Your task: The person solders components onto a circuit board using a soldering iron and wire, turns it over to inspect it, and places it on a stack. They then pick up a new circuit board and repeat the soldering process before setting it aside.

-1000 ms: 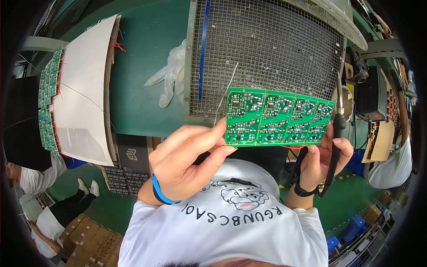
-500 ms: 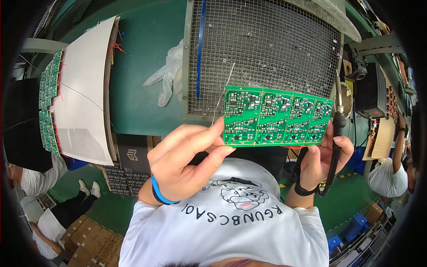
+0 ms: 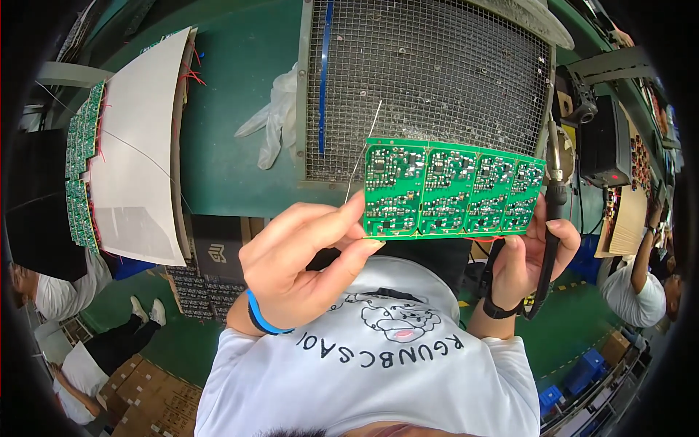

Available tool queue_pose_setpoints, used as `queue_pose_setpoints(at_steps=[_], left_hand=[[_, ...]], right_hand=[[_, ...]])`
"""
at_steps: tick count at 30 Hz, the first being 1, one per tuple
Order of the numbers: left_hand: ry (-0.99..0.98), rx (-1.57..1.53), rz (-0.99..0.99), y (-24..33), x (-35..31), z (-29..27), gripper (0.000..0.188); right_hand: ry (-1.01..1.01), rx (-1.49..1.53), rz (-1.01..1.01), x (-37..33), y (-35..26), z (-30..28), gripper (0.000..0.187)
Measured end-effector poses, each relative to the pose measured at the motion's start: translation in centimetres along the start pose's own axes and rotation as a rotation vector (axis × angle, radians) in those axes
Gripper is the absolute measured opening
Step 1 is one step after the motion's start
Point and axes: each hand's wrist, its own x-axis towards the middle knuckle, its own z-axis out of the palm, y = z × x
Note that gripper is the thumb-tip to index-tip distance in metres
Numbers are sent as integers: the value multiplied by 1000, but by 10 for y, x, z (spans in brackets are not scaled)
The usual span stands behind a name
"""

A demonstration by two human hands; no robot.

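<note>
A green circuit board panel (image 3: 420, 193), divided into several like sections with small parts, is held up between my hands with its populated face in view. My left hand (image 3: 295, 258) is closed on its left end, thumb at the lower corner. A thin solder wire (image 3: 374, 122) rises from those same fingers past the board's left edge. At the other end, my right hand (image 3: 520, 273) supports the right edge and also grips a soldering iron (image 3: 555, 195), its black handle upright and metal tip upward. Some right fingers are hidden behind the board. Red wires show under its lower edge.
Beyond the board lies a framed metal mesh (image 3: 437, 87) with a blue strip (image 3: 325, 80). A translucent glove (image 3: 278, 120) rests on the green table. At left, more circuit boards (image 3: 84, 138) sit beside a white sheet (image 3: 138, 160). A black box (image 3: 606, 149) stands right.
The mesh and table shift slightly in the picture. Both hands keep their hold, and the board, wire and iron stay almost where they were. A red light now shows on the black box.
</note>
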Motion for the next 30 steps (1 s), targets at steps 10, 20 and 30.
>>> queue_pose_setpoints(at_steps=[10, 20, 30], left_hand=[[-26, -21, -8, 5, -4, 0, 48], [-32, 5, 11, 9, -9, 1, 47], [-57, 49, 19, 15, -14, 0, 46]], right_hand=[[-4, 48, -7, -6, -2, -4, 49], [8, 49, -17, -11, -7, -6, 50], [18, 53, -46, -18, -11, -12, 50]])
